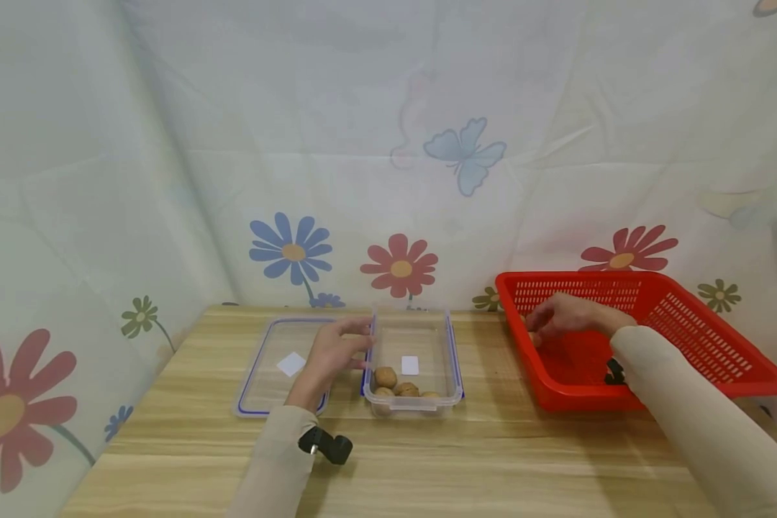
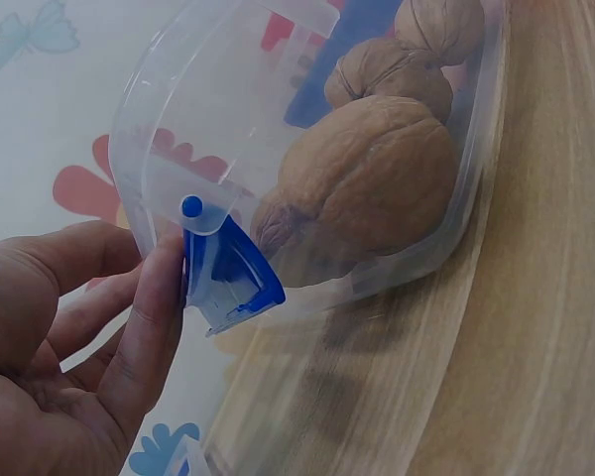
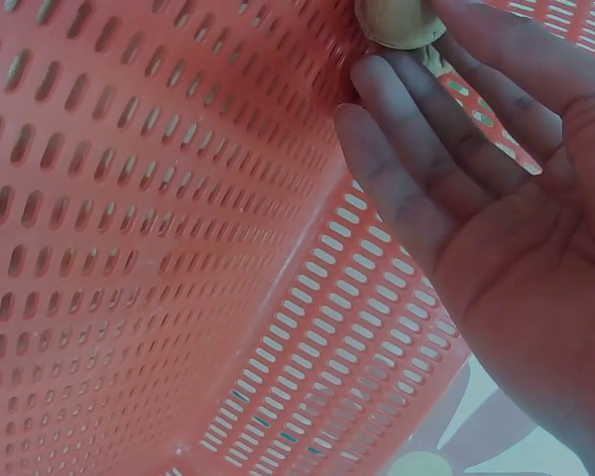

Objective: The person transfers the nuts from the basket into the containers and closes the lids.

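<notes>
Walnuts [image 1: 385, 376] lie grouped at the near end of a clear plastic container [image 1: 421, 334], with at least four showing there, and more sit in a red slotted basket [image 1: 621, 397] off to the right. The person's right hand [image 1: 566, 316] reaches down inside the basket near its left wall, thumb and fingertips pinching one walnut [image 3: 399, 20]; part of another shows just behind it. The left hand [image 1: 333, 349] is at the container's left side, its fingers parted and loosely bent, one fingertip against a blue side latch [image 2: 228, 263] that hangs unfastened. A white label [image 1: 410, 365] shows in the container. Just to the left, the clear lid [image 1: 265, 388] with its blue-edged seal lies flat, bearing a white square [image 1: 291, 364], partly hidden by the left hand. All of these rest on a wood-grain table [image 1: 492, 460], before a pale cloth [image 1: 362, 108] printed with flowers and a blue butterfly.
</notes>
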The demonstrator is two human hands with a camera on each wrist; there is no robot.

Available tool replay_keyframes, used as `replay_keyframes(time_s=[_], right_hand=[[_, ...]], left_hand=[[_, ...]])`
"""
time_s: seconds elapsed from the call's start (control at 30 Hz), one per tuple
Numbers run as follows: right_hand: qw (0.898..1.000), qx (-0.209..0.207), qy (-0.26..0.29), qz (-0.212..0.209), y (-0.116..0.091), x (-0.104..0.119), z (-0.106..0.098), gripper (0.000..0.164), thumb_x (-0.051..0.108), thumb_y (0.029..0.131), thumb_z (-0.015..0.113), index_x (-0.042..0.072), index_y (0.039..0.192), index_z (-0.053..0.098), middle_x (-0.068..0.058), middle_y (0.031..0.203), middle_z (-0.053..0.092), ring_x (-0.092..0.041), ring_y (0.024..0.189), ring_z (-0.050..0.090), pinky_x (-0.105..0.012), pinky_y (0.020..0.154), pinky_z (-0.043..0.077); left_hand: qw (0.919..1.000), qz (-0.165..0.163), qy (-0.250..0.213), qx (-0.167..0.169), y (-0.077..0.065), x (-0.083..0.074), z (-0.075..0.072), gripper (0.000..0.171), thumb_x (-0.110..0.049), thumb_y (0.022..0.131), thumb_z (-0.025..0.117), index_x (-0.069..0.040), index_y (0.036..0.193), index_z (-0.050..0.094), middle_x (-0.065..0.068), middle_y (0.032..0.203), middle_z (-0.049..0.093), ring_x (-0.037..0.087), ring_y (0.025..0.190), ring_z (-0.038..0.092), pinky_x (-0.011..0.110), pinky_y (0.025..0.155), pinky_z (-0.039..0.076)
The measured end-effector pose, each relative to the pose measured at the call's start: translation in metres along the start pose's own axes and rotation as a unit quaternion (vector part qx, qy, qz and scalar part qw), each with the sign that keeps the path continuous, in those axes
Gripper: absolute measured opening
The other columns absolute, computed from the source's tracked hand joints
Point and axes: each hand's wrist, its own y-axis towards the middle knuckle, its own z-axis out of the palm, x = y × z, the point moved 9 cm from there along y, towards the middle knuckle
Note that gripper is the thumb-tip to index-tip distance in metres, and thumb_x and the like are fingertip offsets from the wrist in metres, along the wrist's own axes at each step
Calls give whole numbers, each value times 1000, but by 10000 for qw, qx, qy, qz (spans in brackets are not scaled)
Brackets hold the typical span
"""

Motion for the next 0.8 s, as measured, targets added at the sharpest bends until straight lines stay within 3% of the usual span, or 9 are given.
replay_keyframes(time_s=[0.4, 0.8], right_hand=[[9999, 158, -52, 19, 2, 1, 4, 38, 19, 89, 87, 8, 123, 75, -3, 109, 74, -23, 96, 65, -52, 102, 57], [9995, -267, 45, 143, -5, -2, -8, 54, 30, 88, 88, 8, 136, 73, -7, 123, 74, -27, 108, 63, -63, 104, 53]], left_hand=[[10000, -68, 29, -1, 0, 0, 0, 42, -7, 98, 74, -4, 139, 69, 20, 129, 67, 27, 99, 71, 35, 70, 67], [9999, -90, 53, -30, 0, 0, 1, 42, -6, 99, 73, -5, 140, 68, 19, 129, 67, 28, 100, 71, 35, 71, 67]])
